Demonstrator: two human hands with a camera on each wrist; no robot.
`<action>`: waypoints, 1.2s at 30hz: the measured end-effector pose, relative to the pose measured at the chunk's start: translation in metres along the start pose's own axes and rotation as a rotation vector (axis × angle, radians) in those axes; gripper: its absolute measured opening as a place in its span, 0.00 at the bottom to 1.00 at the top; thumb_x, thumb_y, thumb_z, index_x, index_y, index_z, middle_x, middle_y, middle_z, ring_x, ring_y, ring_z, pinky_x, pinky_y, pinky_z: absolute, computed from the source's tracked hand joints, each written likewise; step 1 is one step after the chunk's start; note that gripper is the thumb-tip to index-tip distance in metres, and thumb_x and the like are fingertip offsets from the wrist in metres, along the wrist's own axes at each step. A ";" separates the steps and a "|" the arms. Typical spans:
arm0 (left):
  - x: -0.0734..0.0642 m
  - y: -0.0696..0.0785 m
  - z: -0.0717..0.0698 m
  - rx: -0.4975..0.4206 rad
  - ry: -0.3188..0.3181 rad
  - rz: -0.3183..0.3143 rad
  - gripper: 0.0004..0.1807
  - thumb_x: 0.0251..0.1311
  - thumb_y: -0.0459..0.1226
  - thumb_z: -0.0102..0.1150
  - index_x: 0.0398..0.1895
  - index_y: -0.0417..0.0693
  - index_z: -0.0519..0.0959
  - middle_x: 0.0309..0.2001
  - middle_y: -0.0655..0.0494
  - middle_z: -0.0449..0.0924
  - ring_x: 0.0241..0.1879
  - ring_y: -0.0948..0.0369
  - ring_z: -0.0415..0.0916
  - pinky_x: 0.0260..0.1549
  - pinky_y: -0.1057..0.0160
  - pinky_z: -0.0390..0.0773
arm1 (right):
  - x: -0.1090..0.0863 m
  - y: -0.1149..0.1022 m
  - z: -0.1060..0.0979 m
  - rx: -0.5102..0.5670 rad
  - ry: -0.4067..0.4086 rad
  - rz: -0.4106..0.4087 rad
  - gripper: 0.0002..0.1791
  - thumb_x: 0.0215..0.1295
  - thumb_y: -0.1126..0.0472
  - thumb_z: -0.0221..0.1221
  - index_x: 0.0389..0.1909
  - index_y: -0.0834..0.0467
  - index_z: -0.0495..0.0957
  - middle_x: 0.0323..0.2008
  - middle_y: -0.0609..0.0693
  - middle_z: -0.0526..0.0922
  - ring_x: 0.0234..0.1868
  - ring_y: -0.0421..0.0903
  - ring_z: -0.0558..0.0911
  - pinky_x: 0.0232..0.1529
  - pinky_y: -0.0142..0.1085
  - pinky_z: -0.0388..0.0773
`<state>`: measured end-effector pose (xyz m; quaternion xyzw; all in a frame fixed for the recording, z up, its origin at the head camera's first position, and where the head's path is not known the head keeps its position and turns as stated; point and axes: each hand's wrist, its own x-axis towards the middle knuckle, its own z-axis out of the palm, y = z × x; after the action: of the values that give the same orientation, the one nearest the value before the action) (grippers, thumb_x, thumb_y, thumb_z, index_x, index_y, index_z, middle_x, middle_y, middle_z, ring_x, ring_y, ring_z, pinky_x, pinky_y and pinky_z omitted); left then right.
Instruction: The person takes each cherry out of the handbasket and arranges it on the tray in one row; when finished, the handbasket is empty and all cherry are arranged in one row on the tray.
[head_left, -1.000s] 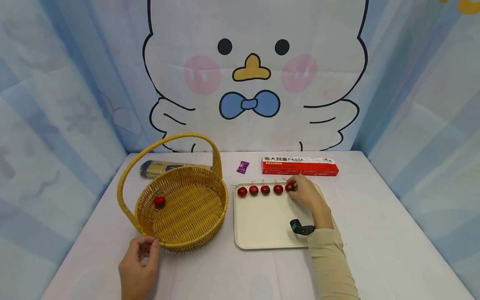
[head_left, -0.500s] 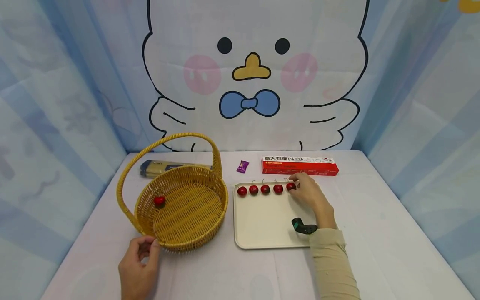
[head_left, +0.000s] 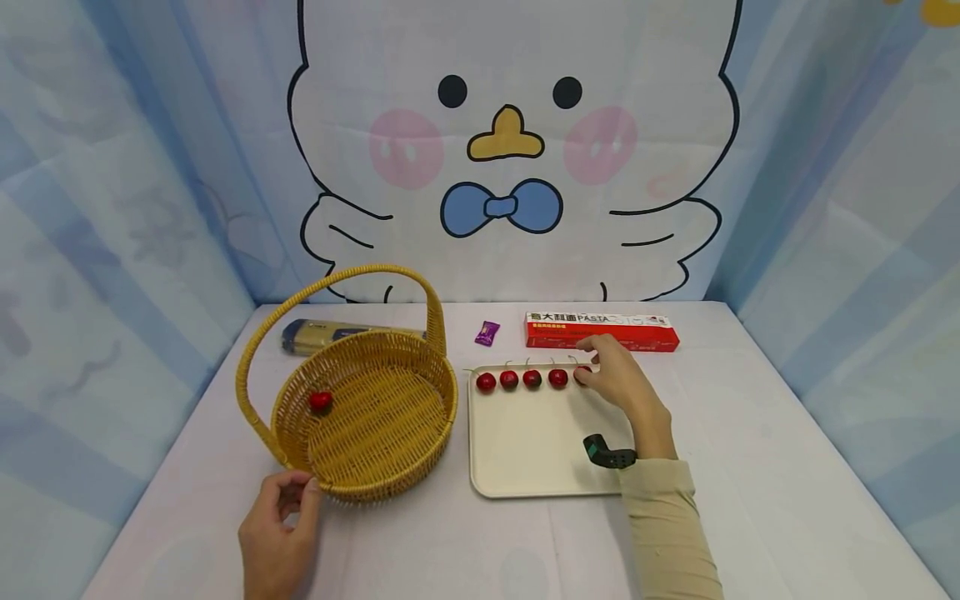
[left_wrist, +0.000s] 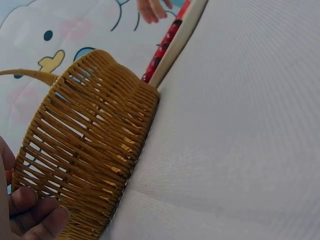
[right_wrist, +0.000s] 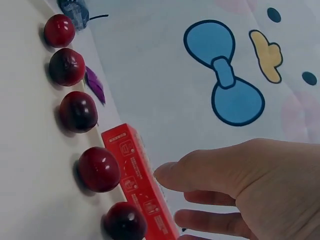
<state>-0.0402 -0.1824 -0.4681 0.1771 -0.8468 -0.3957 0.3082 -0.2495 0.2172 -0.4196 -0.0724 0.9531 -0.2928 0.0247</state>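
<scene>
My left hand [head_left: 277, 533] grips the rim of a round woven basket [head_left: 408, 479], close to the foot of its tall handle. One red cherry [head_left: 321, 402] lies inside it at the left. Along the far edge of a cream tray [head_left: 532, 454] runs a row of several cherries with stems. My right hand [head_left: 624, 385] hovers over the row's right end, holding nothing. Thumb and fingers are spread apart, clear of the last cherry [right_wrist: 125, 222] in the right wrist view. From the head, the thumb partly covers that cherry.
A red pasta box [head_left: 600, 333] lies behind the tray, close to the right fingers. Left of it is a small purple wrapped sweet [head_left: 487, 334]. A pack of what looks like dry noodles [head_left: 307, 337] sits behind the basket. Printed curtains enclose the table.
My right hand has released the rightmost cherry, spread its fingers and lifted slightly up and to the right. The left hand and the basket have stayed put.
</scene>
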 end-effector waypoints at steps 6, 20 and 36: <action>0.001 0.000 -0.001 0.006 0.001 0.001 0.04 0.63 0.30 0.59 0.39 0.39 0.77 0.32 0.49 0.81 0.30 0.78 0.68 0.29 0.86 0.69 | -0.002 -0.021 -0.003 -0.030 0.010 -0.048 0.26 0.67 0.59 0.62 0.65 0.61 0.71 0.63 0.61 0.73 0.61 0.60 0.75 0.60 0.54 0.77; 0.000 0.001 -0.001 0.016 -0.016 -0.005 0.04 0.64 0.30 0.59 0.40 0.40 0.77 0.33 0.49 0.81 0.31 0.77 0.68 0.29 0.86 0.69 | -0.002 -0.073 0.001 -0.052 0.015 -0.218 0.29 0.66 0.57 0.63 0.66 0.60 0.71 0.66 0.59 0.73 0.66 0.58 0.73 0.67 0.55 0.73; -0.001 0.000 0.000 -0.003 -0.003 0.008 0.04 0.63 0.28 0.60 0.39 0.40 0.77 0.32 0.50 0.80 0.31 0.76 0.69 0.29 0.85 0.70 | -0.001 -0.136 0.015 -0.005 -0.016 -0.368 0.25 0.66 0.56 0.64 0.63 0.55 0.74 0.63 0.52 0.75 0.62 0.52 0.76 0.64 0.48 0.77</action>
<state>-0.0397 -0.1817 -0.4685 0.1729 -0.8473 -0.3959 0.3089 -0.2307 0.0976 -0.3555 -0.2477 0.9243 -0.2896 -0.0219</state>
